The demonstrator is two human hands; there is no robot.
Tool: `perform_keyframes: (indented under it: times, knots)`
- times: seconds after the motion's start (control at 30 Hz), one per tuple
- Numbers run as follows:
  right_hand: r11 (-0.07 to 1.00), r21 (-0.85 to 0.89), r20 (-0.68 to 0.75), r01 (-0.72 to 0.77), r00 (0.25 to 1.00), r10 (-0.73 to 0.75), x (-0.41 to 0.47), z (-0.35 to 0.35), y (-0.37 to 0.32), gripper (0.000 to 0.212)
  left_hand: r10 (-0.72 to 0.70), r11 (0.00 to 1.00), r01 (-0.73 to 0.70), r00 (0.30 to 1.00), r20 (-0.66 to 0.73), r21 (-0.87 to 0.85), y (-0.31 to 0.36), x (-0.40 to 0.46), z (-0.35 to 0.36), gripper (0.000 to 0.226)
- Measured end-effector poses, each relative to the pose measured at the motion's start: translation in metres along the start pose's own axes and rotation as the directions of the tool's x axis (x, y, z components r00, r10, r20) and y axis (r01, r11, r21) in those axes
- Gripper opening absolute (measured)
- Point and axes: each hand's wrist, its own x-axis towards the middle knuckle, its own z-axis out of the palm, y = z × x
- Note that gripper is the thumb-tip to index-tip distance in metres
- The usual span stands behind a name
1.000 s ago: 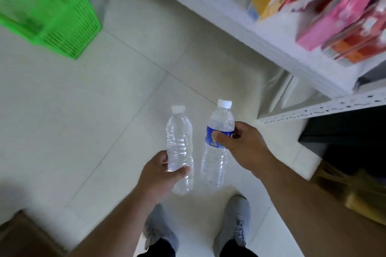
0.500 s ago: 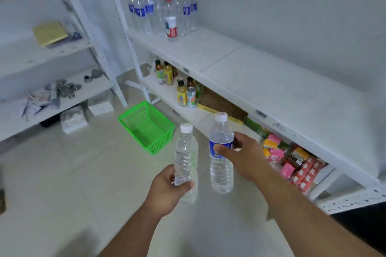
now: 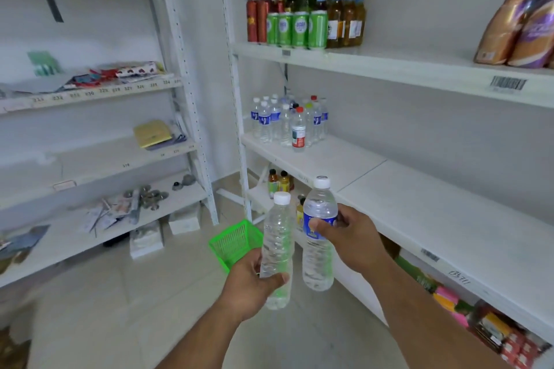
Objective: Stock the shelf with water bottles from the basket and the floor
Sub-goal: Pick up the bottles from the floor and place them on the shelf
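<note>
Person stands facing the white racking, a bottle in each hand, both carried out in front at about the level of the middle shelf (image 3: 419, 219).

Left hand (image 3: 254, 281): grip wrapped low around an unlabelled clear bottle (image 3: 277, 249), thumb across the front near the base, fingers hidden behind. A low hold leaves the upper body and cap free, which I judge suits setting it down base-first among others.

Right hand (image 3: 350, 240): grip curled around the blue-labelled bottle (image 3: 319, 237) at the label band, thumb pressing the front of the label. Higher hold than the left one; the base hangs clear below the hand.

Orientation: both bottles near upright, white caps up, bases down. Long axes run roughly vertical, each leaning slightly, caps tipped away from the person toward the shelving. The two stand just beside one another, nearly touching, not crossed.

Destination, as I read it: the cluster of water bottles (image 3: 287, 123) at the far left end of the middle shelf, against the upright post. Bare board lies between that cluster and the hands, so the pair could go down beside it.

Green basket (image 3: 233, 243) sits on the floor (image 3: 120, 308) below and behind the left bottle, partly hidden; contents cannot be told.

Carrying both caps-up means no turning is needed before placing.
</note>
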Motion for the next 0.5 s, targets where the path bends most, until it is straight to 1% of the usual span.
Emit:
perform_keyframes:
  times: [0.17, 0.3, 0.43, 0.5]
  knots:
    - [1.0, -0.003, 0.036, 0.014, 0.999, -0.013, 0.041, 0.024, 0.001, 0.025, -0.015, 1.0, 0.014, 0.999, -0.042, -0.02, -0.012, 0.041, -0.018, 0.031]
    - [1.0, 0.016, 0.039, 0.019, 0.999, -0.02, 0.09, 0.041, 0.014, 0.029, -0.023, 0.999, 0.022, 0.999, -0.038, -0.029, -0.017, 0.09, -0.025, 0.031]
    - [0.998, 0.063, 0.043, 0.031, 0.998, -0.034, 0.147, 0.053, 0.024, 0.027, -0.043, 0.999, 0.04, 0.997, -0.065, -0.036, -0.017, 0.144, -0.033, 0.032]
    - [0.998, 0.056, 0.044, 0.04, 0.998, -0.043, 0.175, 0.058, 0.025, 0.025, -0.062, 0.997, 0.06, 0.996, -0.068, -0.04, -0.015, 0.17, -0.038, 0.033]
